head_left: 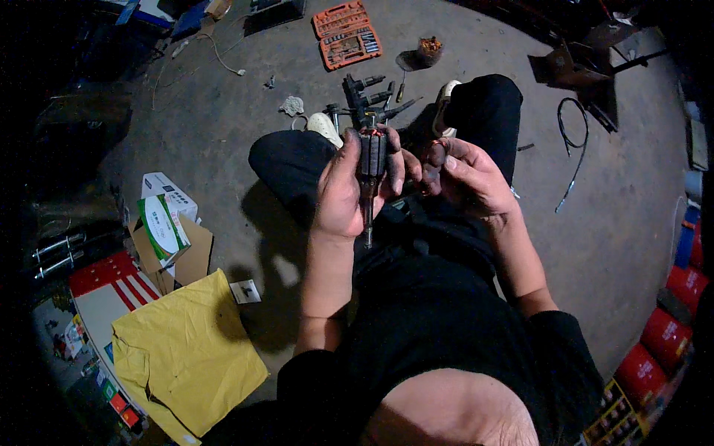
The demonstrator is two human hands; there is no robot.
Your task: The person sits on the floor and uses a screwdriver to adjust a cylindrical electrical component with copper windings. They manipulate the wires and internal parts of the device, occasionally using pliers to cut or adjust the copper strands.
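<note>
My left hand is wrapped round a motor armature, held upright over my lap. It has a dark ribbed core, copper windings at the upper end and a long shaft pointing down toward me. Close on its right, my right hand is closed in a pinch. A small copper-coloured bit shows at those fingertips, too small to name. Both sets of fingers are blackened. Just beyond the armature stands a dark metal assembly with several projecting arms, between my shoes.
An orange socket set case lies open ahead, near a small container and a screwdriver. At left are cardboard boxes and a yellow cloth. A black cable and red containers are at right.
</note>
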